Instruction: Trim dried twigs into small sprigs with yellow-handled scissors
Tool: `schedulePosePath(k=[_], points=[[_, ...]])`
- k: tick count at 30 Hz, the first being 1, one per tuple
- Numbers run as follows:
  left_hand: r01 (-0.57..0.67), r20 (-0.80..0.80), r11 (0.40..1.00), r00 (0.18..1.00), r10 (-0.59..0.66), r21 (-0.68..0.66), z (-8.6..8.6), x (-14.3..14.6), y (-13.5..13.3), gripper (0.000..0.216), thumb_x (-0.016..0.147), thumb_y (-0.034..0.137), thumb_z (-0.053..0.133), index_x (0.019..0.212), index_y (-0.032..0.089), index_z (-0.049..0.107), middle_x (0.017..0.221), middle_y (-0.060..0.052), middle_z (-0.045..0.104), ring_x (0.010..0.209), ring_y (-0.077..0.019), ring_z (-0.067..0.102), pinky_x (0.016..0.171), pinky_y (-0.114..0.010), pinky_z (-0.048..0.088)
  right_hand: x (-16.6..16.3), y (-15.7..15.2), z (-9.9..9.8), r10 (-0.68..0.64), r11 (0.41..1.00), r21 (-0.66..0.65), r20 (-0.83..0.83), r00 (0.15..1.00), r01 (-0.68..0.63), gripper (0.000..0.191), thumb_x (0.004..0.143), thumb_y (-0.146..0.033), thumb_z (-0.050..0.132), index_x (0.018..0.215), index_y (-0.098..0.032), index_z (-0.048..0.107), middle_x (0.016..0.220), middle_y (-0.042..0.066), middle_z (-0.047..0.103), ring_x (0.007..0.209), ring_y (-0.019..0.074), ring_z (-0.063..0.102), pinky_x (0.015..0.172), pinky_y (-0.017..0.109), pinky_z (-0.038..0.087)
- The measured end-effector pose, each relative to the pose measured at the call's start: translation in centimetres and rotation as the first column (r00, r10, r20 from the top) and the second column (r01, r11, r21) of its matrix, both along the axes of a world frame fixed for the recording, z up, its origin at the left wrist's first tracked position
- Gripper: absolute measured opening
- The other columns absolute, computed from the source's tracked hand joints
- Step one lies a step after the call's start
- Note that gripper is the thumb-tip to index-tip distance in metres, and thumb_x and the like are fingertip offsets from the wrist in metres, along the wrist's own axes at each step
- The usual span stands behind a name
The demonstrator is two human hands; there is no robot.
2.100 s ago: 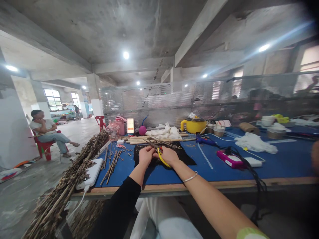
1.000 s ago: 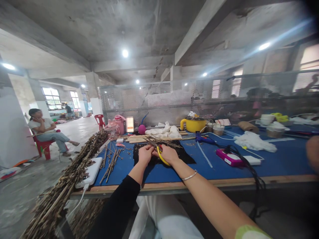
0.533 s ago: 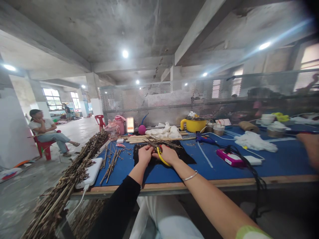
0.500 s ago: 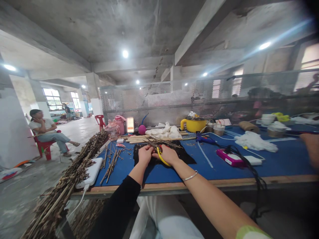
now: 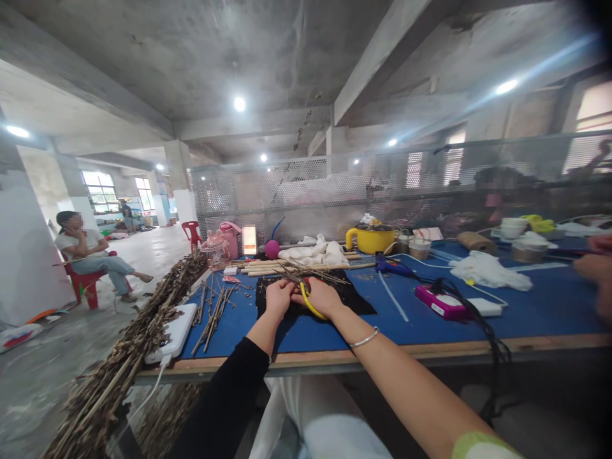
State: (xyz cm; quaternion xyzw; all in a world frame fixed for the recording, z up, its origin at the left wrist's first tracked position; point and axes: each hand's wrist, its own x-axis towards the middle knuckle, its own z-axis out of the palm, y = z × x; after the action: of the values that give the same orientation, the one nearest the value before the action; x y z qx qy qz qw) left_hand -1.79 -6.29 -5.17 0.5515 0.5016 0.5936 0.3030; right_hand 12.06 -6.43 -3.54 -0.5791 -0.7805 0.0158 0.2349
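Observation:
My right hand (image 5: pixel 321 297) is closed round the yellow handles of a pair of scissors (image 5: pixel 306 299), whose blades point away to the upper left. Close beside it, my left hand (image 5: pixel 278 297) has its fingers pinched together near the blades; what they hold is too small to make out. Both hands are over a black cloth (image 5: pixel 359 301) on the blue tabletop. Thin dry twigs (image 5: pixel 335 276) lie on the cloth just beyond my hands. More cut twigs (image 5: pixel 216 317) lie in a loose pile to the left.
A long bundle of dried stalks (image 5: pixel 125 347) covers the table's left edge, beside a white power bank (image 5: pixel 178 331). Wooden sticks (image 5: pixel 268 268), a yellow pot (image 5: pixel 376 241), a blue glue gun (image 5: pixel 394 268) and a magenta box (image 5: pixel 440 304) stand around. One person (image 5: pixel 86 245) sits at left.
My hands and the scissors stay almost in place. At the far right edge, another person's blurred hand has shifted.

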Motion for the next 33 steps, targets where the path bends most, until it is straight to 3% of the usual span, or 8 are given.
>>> schedulePosePath(k=[10, 17, 24, 33], points=[[-0.012, 0.046, 1.0, 0.999, 0.012, -0.006, 0.21, 0.07, -0.07, 0.021, 0.07, 0.024, 0.056, 0.082, 0.014, 0.07, 0.065, -0.004, 0.067, 0.058, -0.0126, 0.058, 0.053, -0.02, 0.042, 0.05, -0.06, 0.32, -0.007, 0.999, -0.052, 0.023, 1.0, 0.008, 0.064, 0.065, -0.07, 0.047, 0.099, -0.016, 0.052, 0.092, 0.014, 0.064, 0.09, 0.0272, 0.059, 0.073, 0.031, 0.04], [0.024, 0.192, 0.997, 0.981, -0.01, -0.071, -0.05, 0.18, 0.35, 0.021, 0.07, 0.024, 0.058, 0.085, 0.014, 0.069, 0.064, -0.004, 0.065, 0.053, -0.011, 0.055, 0.048, -0.02, 0.043, -0.02, 0.37, 0.01, -0.004, 0.999, -0.048, 0.014, 1.0, 0.005, 0.059, 0.067, -0.071, 0.042, 0.09, -0.019, 0.057, 0.09, 0.012, 0.065, 0.088, 0.0268, 0.06, 0.07, 0.031, 0.04], [0.054, 0.381, 0.989, 0.925, 0.002, -0.138, 0.52, 0.5, 0.06, 0.02, 0.076, 0.02, 0.052, 0.089, 0.013, 0.064, 0.07, -0.006, 0.065, 0.053, -0.0106, 0.057, 0.046, -0.02, 0.044, 0.0, 0.39, -0.1, -0.056, 0.998, -0.008, -0.007, 0.998, 0.055, 0.064, 0.066, -0.07, 0.046, 0.101, -0.016, 0.051, 0.093, 0.013, 0.064, 0.09, 0.0273, 0.059, 0.072, 0.033, 0.04], [0.139, 0.273, 0.99, 0.953, -0.134, 0.001, 0.64, 0.59, -0.33, 0.017, 0.072, 0.011, 0.051, 0.077, 0.012, 0.066, 0.074, -0.007, 0.068, 0.063, -0.0137, 0.061, 0.059, -0.023, 0.048, 0.05, 0.42, -0.37, 0.033, 0.999, -0.003, -0.02, 0.999, -0.033, 0.058, 0.064, -0.065, 0.052, 0.098, -0.018, 0.051, 0.096, 0.011, 0.062, 0.09, 0.025, 0.058, 0.07, 0.029, 0.039]])
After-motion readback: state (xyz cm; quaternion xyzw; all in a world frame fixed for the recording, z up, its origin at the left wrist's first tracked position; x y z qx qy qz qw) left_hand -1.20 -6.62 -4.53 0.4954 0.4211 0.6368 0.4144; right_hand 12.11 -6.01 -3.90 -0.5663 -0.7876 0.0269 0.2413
